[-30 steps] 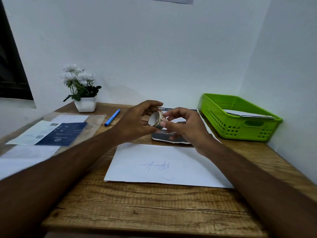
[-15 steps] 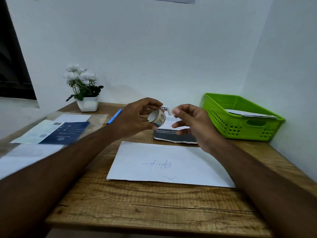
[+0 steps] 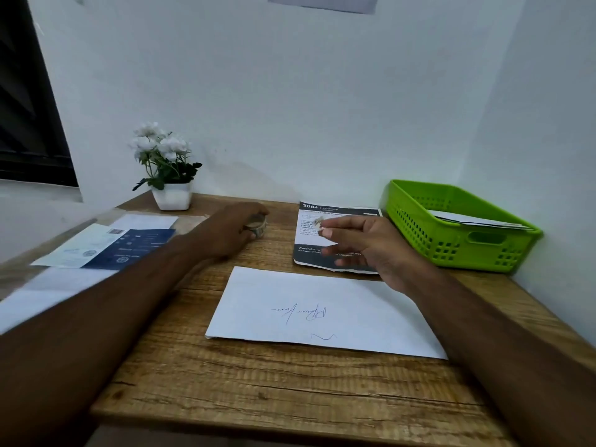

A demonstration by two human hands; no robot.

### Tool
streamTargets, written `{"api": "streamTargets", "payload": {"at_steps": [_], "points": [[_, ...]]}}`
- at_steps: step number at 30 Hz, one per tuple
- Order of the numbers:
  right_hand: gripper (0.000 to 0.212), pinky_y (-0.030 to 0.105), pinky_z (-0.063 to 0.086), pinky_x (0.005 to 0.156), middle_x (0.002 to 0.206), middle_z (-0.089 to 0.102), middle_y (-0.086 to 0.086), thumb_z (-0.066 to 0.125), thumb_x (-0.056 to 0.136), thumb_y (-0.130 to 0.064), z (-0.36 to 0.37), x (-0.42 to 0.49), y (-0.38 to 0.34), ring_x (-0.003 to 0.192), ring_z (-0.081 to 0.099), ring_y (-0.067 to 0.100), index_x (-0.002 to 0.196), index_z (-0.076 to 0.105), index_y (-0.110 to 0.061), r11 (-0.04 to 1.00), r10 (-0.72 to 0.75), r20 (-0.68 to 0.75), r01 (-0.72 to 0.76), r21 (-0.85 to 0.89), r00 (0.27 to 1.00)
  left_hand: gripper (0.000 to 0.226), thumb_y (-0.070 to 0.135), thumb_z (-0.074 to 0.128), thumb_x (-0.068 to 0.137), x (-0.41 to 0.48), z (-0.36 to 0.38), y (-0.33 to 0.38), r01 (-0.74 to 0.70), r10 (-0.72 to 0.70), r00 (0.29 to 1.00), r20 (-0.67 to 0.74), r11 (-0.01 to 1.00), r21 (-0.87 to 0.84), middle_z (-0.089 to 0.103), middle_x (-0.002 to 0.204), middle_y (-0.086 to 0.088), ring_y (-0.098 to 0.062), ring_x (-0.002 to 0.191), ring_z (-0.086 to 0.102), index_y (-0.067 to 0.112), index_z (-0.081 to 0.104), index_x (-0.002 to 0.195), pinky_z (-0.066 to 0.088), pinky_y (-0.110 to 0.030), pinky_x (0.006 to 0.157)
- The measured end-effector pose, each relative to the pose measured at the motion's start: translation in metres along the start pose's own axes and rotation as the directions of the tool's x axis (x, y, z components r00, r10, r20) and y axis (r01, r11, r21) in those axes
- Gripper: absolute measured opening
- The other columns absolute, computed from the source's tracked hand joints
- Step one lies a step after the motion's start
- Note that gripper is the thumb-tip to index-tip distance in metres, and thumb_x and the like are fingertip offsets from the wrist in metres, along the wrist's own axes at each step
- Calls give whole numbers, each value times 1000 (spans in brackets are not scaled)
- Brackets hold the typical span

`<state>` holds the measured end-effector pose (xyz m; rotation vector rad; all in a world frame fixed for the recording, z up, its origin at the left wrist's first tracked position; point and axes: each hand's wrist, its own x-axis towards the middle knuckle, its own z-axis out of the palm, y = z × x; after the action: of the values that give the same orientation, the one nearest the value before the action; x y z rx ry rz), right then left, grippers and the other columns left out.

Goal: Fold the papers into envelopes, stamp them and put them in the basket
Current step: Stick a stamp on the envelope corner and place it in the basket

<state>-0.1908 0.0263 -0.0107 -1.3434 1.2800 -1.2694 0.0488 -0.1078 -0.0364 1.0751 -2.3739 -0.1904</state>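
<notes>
Over the worktop (image 3: 258, 391), stamping: right grip (image 3: 364, 243) pinches a stamp (image 3: 319, 221).
Left grip (image 3: 225, 233) clasps the roll (image 3: 258, 228); next, stamp needs pressing onto envelope (image 3: 322, 311).

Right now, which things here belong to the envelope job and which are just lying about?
Job: envelope, stamp roll in left hand, stamp pinched in right hand, green basket.
Lying about: flower pot, dark leaflet, blue printed papers.

The two hands, joined around the stamp roll (image 3: 256, 226) a second ago, have parted. The left hand (image 3: 225, 232) has carried the roll down onto the bench (image 3: 258, 382) near its far edge. The right hand (image 3: 364, 243) has drawn away toward the right edge, a torn-off stamp (image 3: 318, 221) pinched in its fingers.
</notes>
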Motion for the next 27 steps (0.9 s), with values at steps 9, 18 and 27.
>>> {"api": "streamTargets", "payload": {"at_steps": [9,18,27], "points": [[26,28,57,62,98,75,11,77,79,-12,-1,1,2,71,73,21,104,72,-6,999,30,-26,-31,-39,999,68,-12,47,85,2,2,-4,39,-41,992,121,999,17,20,158,-5,-22,144,20,28,43,140,22,-36,114],[15,29,58,64,89,76,1,77,81,-19,-7,2,2,70,72,19,94,72,-13,998,57,-63,-60,-34,996,30,21,63,85,-3,0,35,-161,160,979,-129,987,1,62,122,3,-16,109,57,21,63,115,45,-34,91],[24,26,55,56,82,74,-1,68,89,-28,-16,3,-3,65,70,17,102,72,-9,994,96,-107,-101,-43,990,27,48,65,84,-22,14,103,-280,291,951,107,954,-102,67,88,14,-2,80,60,29,65,104,47,-22,69]]}}
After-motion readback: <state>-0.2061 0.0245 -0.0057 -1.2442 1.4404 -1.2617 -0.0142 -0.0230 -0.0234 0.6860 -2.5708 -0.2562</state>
